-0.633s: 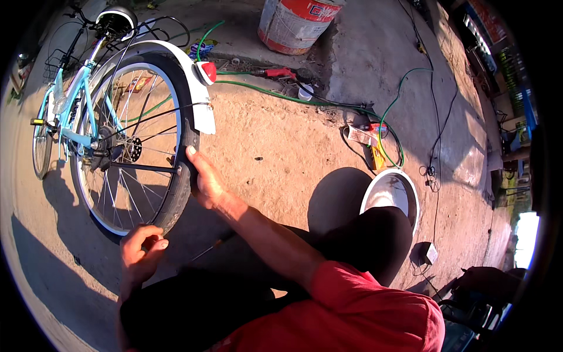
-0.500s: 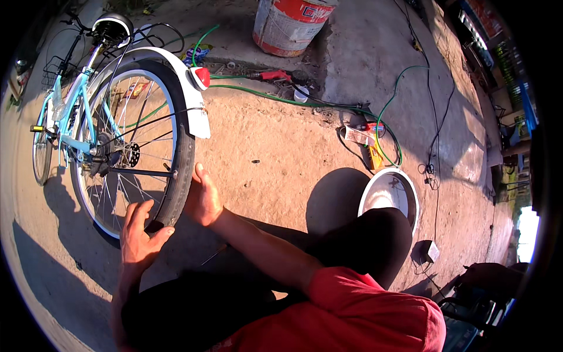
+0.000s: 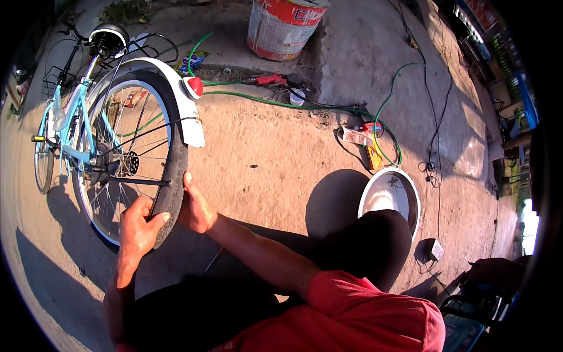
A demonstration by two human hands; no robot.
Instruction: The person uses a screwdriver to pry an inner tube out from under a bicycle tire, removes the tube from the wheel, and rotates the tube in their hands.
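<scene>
A light blue bicycle [image 3: 75, 136] stands at the left, its rear wheel nearest me. My left hand [image 3: 138, 230] grips the bicycle tire [image 3: 173, 167] low on the wheel, its fingers curled over the rim side and its thumb pressed on the tread. On the tire's other side is my right hand [image 3: 198, 206], with the thumb pointing up along the rubber. Its fingers wrap behind the tire and are partly hidden. Above the hands, a white mudguard [image 3: 170, 76] with a red reflector [image 3: 193, 88] covers the top of the wheel.
A white basin [image 3: 411, 189] lies beside my right knee. A green hose [image 3: 252, 95] and a black cable [image 3: 434, 132] cross the ground. At the back stands a red and white bucket [image 3: 281, 32]. Small tools and a yellow box [image 3: 374, 157] lie near the basin.
My left hand has closed its spread fingers on the tire. My right hand has shifted slightly left and down against it. The rear wheel and mudguard sit slightly further left in view.
</scene>
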